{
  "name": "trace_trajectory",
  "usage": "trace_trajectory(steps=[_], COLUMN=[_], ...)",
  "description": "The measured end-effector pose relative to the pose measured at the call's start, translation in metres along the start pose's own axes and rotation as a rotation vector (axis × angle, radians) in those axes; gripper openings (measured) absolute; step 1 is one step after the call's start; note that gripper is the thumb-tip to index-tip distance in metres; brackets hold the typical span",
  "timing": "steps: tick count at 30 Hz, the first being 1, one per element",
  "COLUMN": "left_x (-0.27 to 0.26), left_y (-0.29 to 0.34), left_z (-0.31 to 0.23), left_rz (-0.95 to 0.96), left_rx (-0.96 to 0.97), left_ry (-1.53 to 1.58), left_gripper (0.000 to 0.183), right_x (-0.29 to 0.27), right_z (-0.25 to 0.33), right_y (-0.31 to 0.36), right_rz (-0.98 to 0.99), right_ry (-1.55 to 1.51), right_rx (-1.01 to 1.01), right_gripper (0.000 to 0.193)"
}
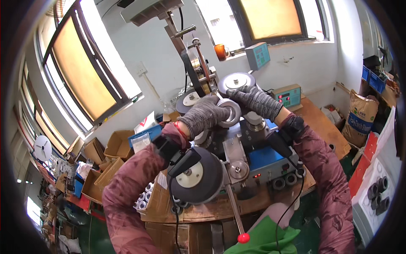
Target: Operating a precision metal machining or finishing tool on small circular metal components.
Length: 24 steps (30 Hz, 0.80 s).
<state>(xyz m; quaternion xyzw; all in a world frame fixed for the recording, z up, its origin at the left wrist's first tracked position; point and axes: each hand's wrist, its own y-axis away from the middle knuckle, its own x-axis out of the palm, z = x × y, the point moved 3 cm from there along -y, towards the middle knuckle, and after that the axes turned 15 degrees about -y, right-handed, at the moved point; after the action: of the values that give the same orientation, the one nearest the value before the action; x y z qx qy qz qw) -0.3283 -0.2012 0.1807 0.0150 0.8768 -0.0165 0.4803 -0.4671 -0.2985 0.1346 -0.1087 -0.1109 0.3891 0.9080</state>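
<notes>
L hand (206,115), in grey knit glove, has grey metal ring (236,111) by its left side; grip narrow, closed on the rim. Ring is approx. mid-view, tilted, held up over the machine (266,163), betw. the two hands. R hand (257,102), same type glove, is just behind/right of ring, fingers bent down by its upper edge & front of the rear wheel (237,80); can't tell if that grip is pinching anything. Both wrists have blk straps, sleeves reddish patterned.

Big dark wheel w/ pale hub (196,175) sits front left, below L forearm; another wheel (188,100) partly hidden behind L hand. Lever w/ red knob (243,238) slants down twd the lap, next to green cloth (266,237). Machine stands on brown worktop (323,122); small control box (287,96) at its back right, 2nd panel box (258,56) up by window. Few dark rings (291,178) at machine's front right; more pale rings (146,197) near cardboard box, left. Orange mug (220,51) on sill. Paper sack (359,118) far right; white tray (368,220) w/ dark rings lower right.
</notes>
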Motion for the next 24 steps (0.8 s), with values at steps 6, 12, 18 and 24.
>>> trace_trajectory(steps=[6,12,18,24], left_x=[0.081,0.134,0.189,0.270], left_y=[0.113,0.243,0.274,0.204], left_z=[-0.059,-0.066,0.067,0.229], left_rz=[0.091,0.467,0.529,0.006], left_rx=[0.494,0.572,0.073,-0.285], left_ry=[-0.308,-0.431,0.234,-0.164], left_gripper=[0.033,0.033,0.052,0.039], right_x=[0.023,0.044,-0.055,-0.065], right_z=[-0.038,-0.017,-0.072,-0.151], right_y=[0.049,0.218,0.379,0.418], right_rz=[0.128,-0.246,-0.418,-0.758], right_ry=[-0.368,-0.993,-0.611,-0.305], right_rx=[0.109,0.076,-0.168,0.236], right_gripper=[0.027,0.012,0.016,0.017])
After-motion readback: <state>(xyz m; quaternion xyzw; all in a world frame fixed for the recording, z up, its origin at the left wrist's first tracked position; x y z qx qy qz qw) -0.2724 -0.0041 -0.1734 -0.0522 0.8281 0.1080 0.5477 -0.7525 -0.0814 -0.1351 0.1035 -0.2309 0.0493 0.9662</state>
